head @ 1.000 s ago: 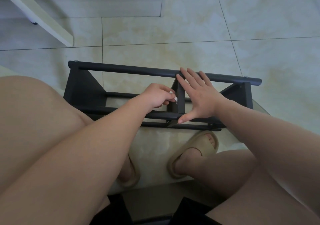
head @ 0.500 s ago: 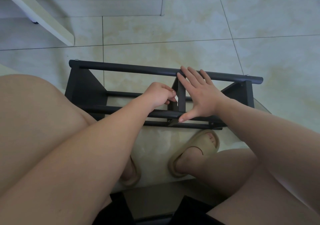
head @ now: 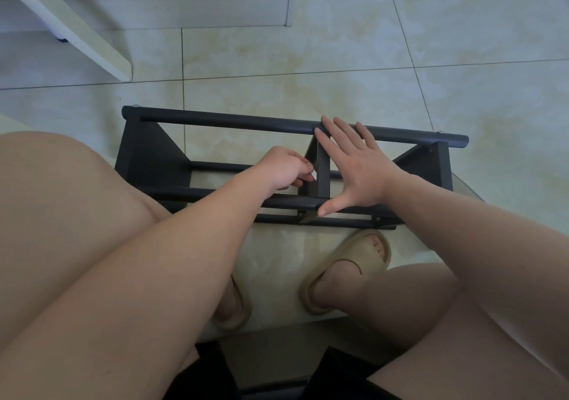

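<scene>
Dead centre of the frame, a black rack of round bars and flat end panels (head: 215,122) lies on the pale glossy floor tiles (head: 308,60), just beyond the person's knees. The left hand (head: 281,167) is curled up tight against the rack's middle upright panel (head: 323,168), fingertips pinching a small pale piece (head: 311,174), too small to identify. The right hand (head: 357,171) is spread flat, fingers straight and pressing across that panel up to the top bar. Its thumb (head: 331,207) stretches down onto the lower front bar. Below, a beige foam slipper (head: 348,264) sits near the rack. A white slanted board (head: 77,30) crosses the upper left.
</scene>
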### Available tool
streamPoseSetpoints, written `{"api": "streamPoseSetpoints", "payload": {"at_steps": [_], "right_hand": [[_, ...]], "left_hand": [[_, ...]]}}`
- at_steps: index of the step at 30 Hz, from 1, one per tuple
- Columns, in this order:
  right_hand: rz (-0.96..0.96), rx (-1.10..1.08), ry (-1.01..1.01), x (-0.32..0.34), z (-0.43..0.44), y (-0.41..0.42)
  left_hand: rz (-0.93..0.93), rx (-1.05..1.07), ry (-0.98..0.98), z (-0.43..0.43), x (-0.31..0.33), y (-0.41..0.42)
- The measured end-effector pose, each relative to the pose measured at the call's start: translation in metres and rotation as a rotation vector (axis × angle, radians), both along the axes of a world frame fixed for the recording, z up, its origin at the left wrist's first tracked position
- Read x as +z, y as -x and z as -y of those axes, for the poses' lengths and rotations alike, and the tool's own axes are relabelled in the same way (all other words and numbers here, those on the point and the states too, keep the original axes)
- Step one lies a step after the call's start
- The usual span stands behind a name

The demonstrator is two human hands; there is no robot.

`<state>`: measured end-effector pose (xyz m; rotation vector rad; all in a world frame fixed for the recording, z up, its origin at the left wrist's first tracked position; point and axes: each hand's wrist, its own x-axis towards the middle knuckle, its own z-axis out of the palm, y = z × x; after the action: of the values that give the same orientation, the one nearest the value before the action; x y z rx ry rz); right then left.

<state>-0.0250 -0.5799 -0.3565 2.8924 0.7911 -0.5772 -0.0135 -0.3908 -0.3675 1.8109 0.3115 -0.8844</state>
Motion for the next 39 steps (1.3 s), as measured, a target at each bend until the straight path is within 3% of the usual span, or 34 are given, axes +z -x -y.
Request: {"api": "streamPoseSetpoints", "payload": {"at_steps": [11,39], "right_hand": [[-0.012,-0.012,-0.007,0.002,-0.001,0.001],[-0.005,-0.009,-0.01,0.002,-0.005,0.001]], "left_hand": [[-0.134,-0.049,-0.023,0.003,0.003,-0.003],[0.095,-0.397,-0.127,-0.019,-0.002,0.001]]}}
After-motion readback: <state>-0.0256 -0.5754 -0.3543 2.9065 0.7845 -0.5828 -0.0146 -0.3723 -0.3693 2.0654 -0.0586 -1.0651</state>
